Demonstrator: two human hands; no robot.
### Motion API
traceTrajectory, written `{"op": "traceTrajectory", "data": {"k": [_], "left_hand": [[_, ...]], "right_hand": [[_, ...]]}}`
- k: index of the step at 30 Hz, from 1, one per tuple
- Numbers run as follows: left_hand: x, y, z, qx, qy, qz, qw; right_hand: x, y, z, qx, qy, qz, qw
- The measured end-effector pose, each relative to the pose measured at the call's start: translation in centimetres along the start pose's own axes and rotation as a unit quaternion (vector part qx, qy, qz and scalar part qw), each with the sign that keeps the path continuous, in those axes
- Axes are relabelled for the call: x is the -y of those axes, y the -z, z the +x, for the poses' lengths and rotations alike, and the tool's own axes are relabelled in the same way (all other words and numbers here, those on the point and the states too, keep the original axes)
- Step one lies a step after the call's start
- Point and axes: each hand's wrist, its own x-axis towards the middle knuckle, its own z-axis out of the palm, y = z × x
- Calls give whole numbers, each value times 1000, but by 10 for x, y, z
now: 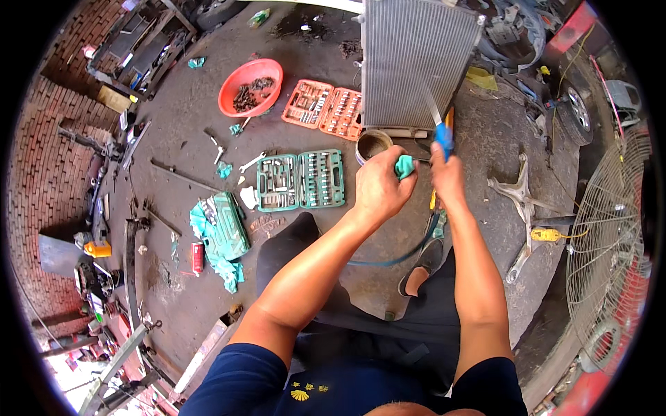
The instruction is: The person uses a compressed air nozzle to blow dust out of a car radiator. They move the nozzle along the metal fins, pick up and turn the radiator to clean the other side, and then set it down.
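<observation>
My left hand is closed around a crumpled teal cloth, just in front of a round tin with a dirty inside. To its right, my right hand grips a blue-handled tool. A narrow pale tip runs from that tool over the lower fins of a large car radiator or condenser; motion blur hides its exact form. Both hands are above the floor between my knees. A dark blue hose curves across the floor under my arms.
Left of my hands lie an open green socket set, an open orange one, a red basin with dark bits, a spray can and a green case. A control arm and a fan guard are at right.
</observation>
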Motion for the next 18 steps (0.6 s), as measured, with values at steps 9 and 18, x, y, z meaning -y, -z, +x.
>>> {"op": "traceTrajectory", "data": {"k": [9,18], "left_hand": [[-4,-13,0,5,2,-31,1000],[-4,-24,-6,23,8,-19,1000]], "right_hand": [[6,10,-33,-89,164,-28,982],[-62,10,11,-45,15,-87,995]]}}
